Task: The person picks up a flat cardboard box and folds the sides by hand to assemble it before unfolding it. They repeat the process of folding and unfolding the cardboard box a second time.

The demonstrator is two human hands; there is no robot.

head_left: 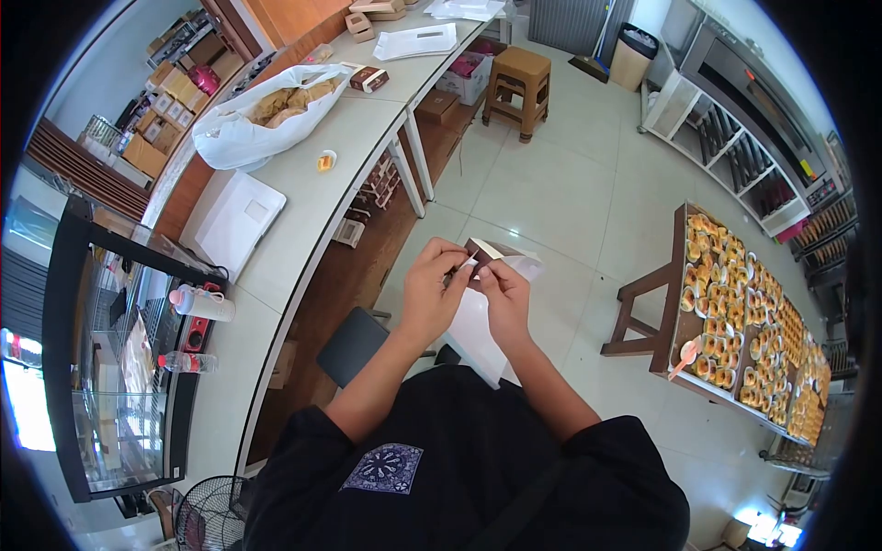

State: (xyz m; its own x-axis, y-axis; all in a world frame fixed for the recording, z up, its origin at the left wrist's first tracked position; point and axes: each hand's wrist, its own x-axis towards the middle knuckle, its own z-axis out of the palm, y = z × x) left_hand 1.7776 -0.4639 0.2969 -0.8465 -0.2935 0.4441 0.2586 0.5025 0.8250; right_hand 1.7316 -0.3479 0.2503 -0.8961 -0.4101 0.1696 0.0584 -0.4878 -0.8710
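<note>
In front of my body, both hands meet on a small brown and cream box. My left hand has its fingers closed at the box's left side. Pinched against the near edge is my right hand, close beside the left one. Something small and white shows between the fingertips; what it is I cannot make out. A white sheet or tray hangs below the hands, and thin translucent wrapping sticks out to the right of the box.
On the left counter are a white bag, a white tray, a small pastry and bottles. A dark stool stands below. At right, a table holds many pastries; a brown stool stands ahead.
</note>
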